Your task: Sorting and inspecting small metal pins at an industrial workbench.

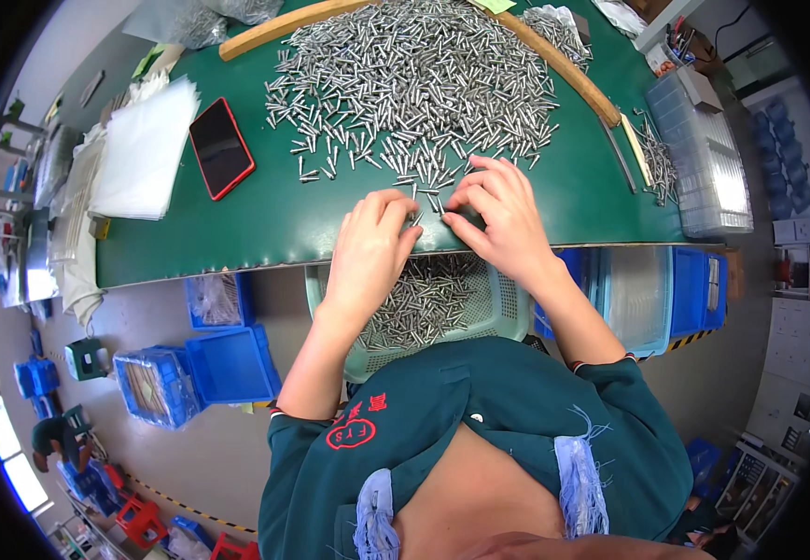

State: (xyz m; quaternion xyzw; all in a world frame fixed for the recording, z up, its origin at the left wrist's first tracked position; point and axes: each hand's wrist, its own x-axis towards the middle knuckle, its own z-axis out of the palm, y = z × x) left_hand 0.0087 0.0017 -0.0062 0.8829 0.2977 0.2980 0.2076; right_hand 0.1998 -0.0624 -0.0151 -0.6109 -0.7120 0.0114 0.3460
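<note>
The small shiny metal pins (414,75) lie in a big heap on the green table (265,219), with a few right at its front edge. The left hand (372,247) and right hand (503,219) pinch some pins there, fingers curled. Below that edge sits a pale green plastic basket (508,313) of pins. I think sorting is under way; next, the pinched pins need a gentle drop. A red phone (221,147) lies toward the left edge.

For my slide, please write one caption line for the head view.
Both hands, left hand and right hand, pick at small metal pins on a green table, above a pale basket of pins.
</note>
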